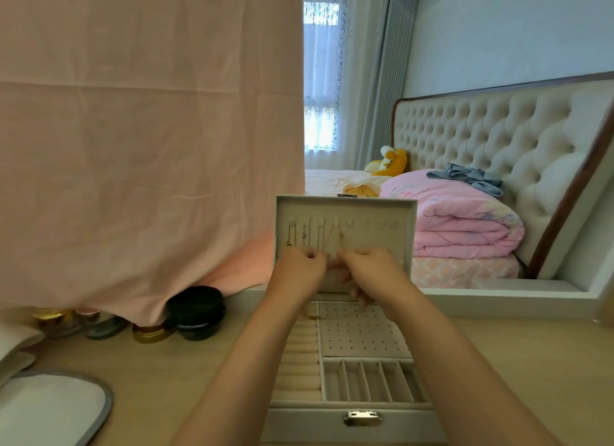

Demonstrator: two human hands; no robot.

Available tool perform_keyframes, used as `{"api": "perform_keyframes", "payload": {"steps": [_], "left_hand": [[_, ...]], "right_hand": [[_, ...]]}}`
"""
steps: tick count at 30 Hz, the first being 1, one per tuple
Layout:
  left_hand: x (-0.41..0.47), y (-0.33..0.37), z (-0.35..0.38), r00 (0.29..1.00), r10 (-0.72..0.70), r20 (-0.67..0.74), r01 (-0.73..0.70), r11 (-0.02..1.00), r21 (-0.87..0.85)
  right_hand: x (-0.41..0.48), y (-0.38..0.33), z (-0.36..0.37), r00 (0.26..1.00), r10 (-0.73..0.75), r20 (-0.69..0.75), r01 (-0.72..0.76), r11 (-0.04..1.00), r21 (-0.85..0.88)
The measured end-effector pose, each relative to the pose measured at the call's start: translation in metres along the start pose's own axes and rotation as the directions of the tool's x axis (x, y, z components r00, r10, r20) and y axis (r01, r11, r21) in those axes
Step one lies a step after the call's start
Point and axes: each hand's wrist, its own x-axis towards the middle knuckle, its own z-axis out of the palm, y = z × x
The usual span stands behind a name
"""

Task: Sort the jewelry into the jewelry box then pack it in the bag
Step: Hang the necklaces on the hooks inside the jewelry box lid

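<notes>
A grey jewelry box (352, 422) stands open on the wooden table in front of me, its lid (345, 209) upright. Several thin gold necklaces (315, 236) hang from hooks inside the lid. Both hands are raised against the lower part of the lid, close together. My left hand (299, 273) and my right hand (368, 273) have their fingers pinched near the bottom ends of the chains; what they pinch is hidden. The tray below shows ring rolls (299, 356), a dotted earring panel (358, 332) and small compartments (368, 379).
A pink cloth (149, 146) hangs over the left, with dark and gold-lidded jars (196, 309) under its hem. A white, grey-rimmed bag (50, 409) lies at the bottom left. A bed with a folded pink quilt (465, 219) stands behind at the right.
</notes>
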Motion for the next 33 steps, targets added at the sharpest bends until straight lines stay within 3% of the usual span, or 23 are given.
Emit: {"api": "perform_keyframes", "payload": {"steps": [4, 10, 15, 22, 27, 33], "left_hand": [[-0.012, -0.001, -0.007, 0.988, 0.069, 0.141, -0.058, 0.995, -0.080], [-0.018, -0.001, -0.023, 0.932, 0.111, 0.346, -0.129, 0.991, 0.028], [-0.016, -0.005, -0.023, 0.947, 0.103, 0.304, -0.153, 0.977, 0.146], [-0.026, -0.002, 0.000, 0.928, 0.073, 0.366, -0.018, 0.989, -0.149], [-0.022, -0.003, -0.006, 0.945, 0.071, 0.320, -0.032, 0.991, -0.127], [-0.023, 0.003, -0.020, 0.934, 0.095, 0.344, -0.086, 0.995, -0.042]], "right_hand": [[-0.004, 0.003, -0.001, 0.996, 0.003, 0.089, -0.021, 0.978, 0.206], [-0.001, 0.007, -0.002, 0.982, -0.063, 0.180, 0.012, 0.962, 0.273], [-0.005, 0.004, -0.011, 0.983, -0.183, 0.014, 0.182, 0.982, 0.052], [-0.005, 0.005, -0.013, 0.947, -0.320, 0.009, 0.318, 0.938, -0.136], [-0.005, 0.009, -0.019, 0.968, -0.244, 0.062, 0.252, 0.949, -0.190], [-0.010, 0.014, -0.010, 0.937, -0.093, 0.336, 0.182, 0.953, -0.243]]}}
